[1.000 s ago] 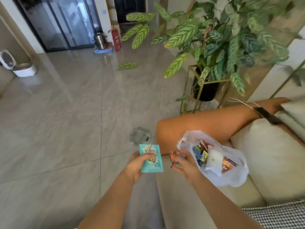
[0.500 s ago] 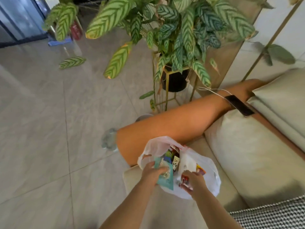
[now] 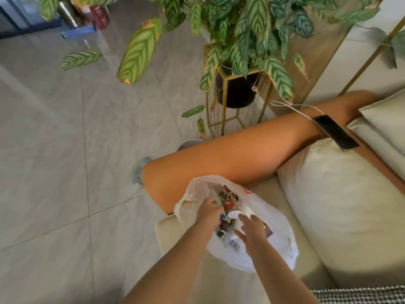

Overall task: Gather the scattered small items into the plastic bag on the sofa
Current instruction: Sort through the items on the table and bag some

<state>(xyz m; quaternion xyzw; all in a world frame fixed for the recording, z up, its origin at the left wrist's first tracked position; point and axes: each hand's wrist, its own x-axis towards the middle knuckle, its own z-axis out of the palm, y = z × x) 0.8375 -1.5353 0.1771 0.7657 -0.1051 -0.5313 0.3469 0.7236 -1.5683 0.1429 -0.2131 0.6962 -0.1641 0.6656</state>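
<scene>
Head cam, looking down at the sofa [image 3: 328, 205]; white plastic bag [image 3: 278, 244] sits on the front seat edge, mouth up, right beside the orange armrest [image 3: 230, 159]; bag's already stuffed w/ small items [image 3: 228, 204], mixed colours, too blurred to name. Left hand [image 3: 208, 212] is down in the bag's mouth, fingers curled round smth w/ a teal edge, prob. a small packet, can't say more. Right hand [image 3: 252, 230] hovers over the bag's near side, fingers spread, gripping nothing; can't tell if it touches the plastic. Phone [image 3: 335, 131] on a cable lies up on the armrest; potted plant [image 3: 238, 88] on its gold stand stands behind.

Risk as I see it: no hand holds the rim, bag's thin & sits close to the seat edge; pulling the left hand out could drag the plastic, tip it, spill stuff onto the tiles [image 3: 65, 172].
</scene>
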